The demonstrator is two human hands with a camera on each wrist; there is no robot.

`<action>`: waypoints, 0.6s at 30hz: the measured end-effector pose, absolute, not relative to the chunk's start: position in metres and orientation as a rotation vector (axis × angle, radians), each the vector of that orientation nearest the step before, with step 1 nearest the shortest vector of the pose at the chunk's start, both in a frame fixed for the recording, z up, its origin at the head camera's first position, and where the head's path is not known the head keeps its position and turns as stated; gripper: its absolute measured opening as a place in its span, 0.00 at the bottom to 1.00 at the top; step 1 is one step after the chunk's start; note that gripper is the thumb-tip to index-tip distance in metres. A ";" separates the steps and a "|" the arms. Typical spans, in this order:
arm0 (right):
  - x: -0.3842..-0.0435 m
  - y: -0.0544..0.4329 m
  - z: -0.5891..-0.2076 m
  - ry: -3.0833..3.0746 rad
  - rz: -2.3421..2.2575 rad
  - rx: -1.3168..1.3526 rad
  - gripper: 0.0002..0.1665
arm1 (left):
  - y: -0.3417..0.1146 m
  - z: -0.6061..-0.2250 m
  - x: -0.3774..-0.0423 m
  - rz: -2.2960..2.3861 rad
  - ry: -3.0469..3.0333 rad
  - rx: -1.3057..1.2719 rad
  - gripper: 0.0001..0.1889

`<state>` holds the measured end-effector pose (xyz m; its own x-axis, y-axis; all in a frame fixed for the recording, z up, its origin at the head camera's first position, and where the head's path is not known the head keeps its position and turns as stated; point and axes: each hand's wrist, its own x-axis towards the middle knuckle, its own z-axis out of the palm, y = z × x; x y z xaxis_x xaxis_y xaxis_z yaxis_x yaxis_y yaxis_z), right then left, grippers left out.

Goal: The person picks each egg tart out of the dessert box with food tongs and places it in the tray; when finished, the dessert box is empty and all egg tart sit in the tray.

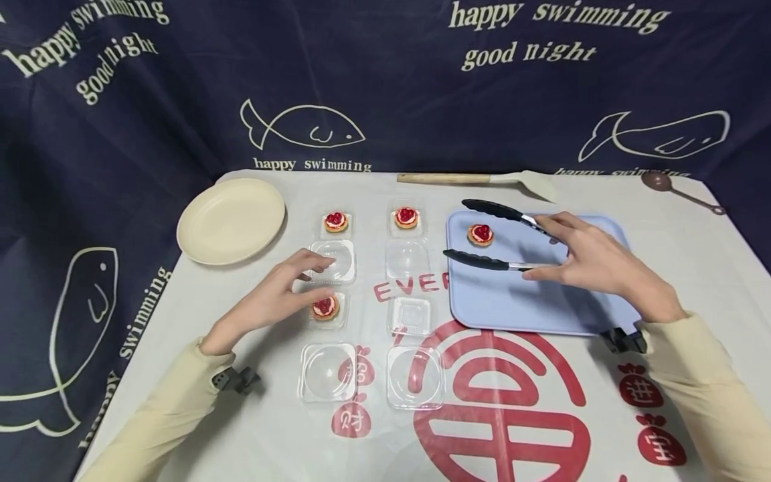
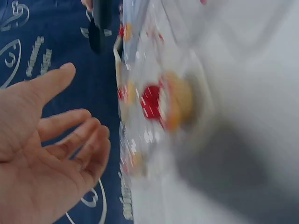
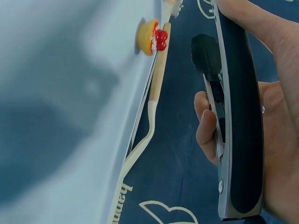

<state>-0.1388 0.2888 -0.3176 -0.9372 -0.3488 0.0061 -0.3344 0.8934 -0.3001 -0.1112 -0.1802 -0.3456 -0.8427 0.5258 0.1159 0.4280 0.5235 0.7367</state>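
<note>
My right hand [image 1: 596,258] grips a pair of black-tipped tongs [image 1: 490,260], their arms spread apart above the blue tray [image 1: 542,311]. A berry-topped tart [image 1: 480,234] sits on that tray, between the two tong tips in the head view. My left hand [image 1: 271,294] hovers with loosely bent fingers and holds nothing. Under its thumb, a second tart [image 1: 326,308] lies in a clear plastic box, and the fingertips overlap a clear lid [image 1: 340,261]. Blur softens the tart [image 2: 173,101] in the left wrist view.
Two boxed tarts, one left [image 1: 335,221] and one right [image 1: 406,217], stand farther back. An unfilled box [image 1: 411,316] and open lids [image 1: 415,377] lie mid-table. A cream plate [image 1: 231,221] is at left; a wooden-handled spatula [image 1: 446,179] and brown spoon [image 1: 656,181] line the back.
</note>
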 end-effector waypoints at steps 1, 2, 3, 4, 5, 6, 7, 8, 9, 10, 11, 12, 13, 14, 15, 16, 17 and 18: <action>-0.138 0.287 -0.316 3.006 -0.457 -0.542 0.63 | -0.185 -0.347 -0.112 1.229 2.638 0.824 0.23; -0.136 0.286 -0.315 3.002 -0.455 -0.545 0.63 | -0.190 -0.349 -0.112 1.230 2.642 0.818 0.24; -0.135 0.284 -0.315 2.998 -0.453 -0.549 0.63 | -0.194 -0.350 -0.112 1.232 2.642 0.814 0.24; -0.134 0.282 -0.314 2.995 -0.451 -0.553 0.63 | -0.198 -0.352 -0.112 1.228 2.643 0.810 0.24; -0.133 0.280 -0.313 2.992 -0.452 -0.560 0.63 | -0.202 -0.354 -0.112 1.218 2.645 0.806 0.24; -0.133 0.278 -0.312 2.987 -0.453 -0.566 0.63 | -0.205 -0.356 -0.111 1.206 2.647 0.808 0.25; -0.132 0.276 -0.311 2.983 -0.455 -0.574 0.63 | -0.209 -0.358 -0.110 1.197 2.643 0.809 0.25; -0.131 0.274 -0.311 2.977 -0.456 -0.580 0.63 | -0.212 -0.360 -0.110 1.188 2.640 0.809 0.26; -0.131 0.272 -0.310 2.973 -0.456 -0.586 0.63 | -0.214 -0.362 -0.109 1.177 2.638 0.814 0.27; -0.130 0.270 -0.310 2.969 -0.456 -0.592 0.63 | -0.216 -0.363 -0.108 1.168 2.638 0.814 0.27; -0.130 0.267 -0.309 2.966 -0.458 -0.598 0.63 | -0.218 -0.365 -0.108 1.160 2.639 0.815 0.28; -0.129 0.265 -0.309 2.962 -0.462 -0.606 0.63 | -0.220 -0.367 -0.107 1.156 2.640 0.815 0.29; -0.129 0.263 -0.309 2.960 -0.465 -0.611 0.63 | -0.221 -0.369 -0.107 1.155 2.640 0.811 0.30; -0.128 0.260 -0.309 2.959 -0.471 -0.618 0.63 | -0.222 -0.371 -0.106 1.152 2.640 0.808 0.30; -0.128 0.259 -0.308 2.955 -0.478 -0.624 0.63 | -0.222 -0.373 -0.106 1.152 2.638 0.803 0.31; -0.127 0.256 -0.308 2.953 -0.484 -0.635 0.62 | -0.223 -0.374 -0.105 1.152 2.635 0.797 0.32; -0.127 0.254 -0.308 2.950 -0.491 -0.647 0.62 | -0.223 -0.376 -0.105 1.147 2.632 0.793 0.33; -0.126 0.252 -0.309 2.947 -0.495 -0.659 0.62 | -0.223 -0.377 -0.105 1.144 2.628 0.785 0.33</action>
<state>-0.1262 0.2524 -0.3086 -0.9042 -0.4270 -0.0089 -0.4007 0.8553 -0.3285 -0.1045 -0.2226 -0.3766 -0.8471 0.5289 0.0526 0.3989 0.5673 0.7204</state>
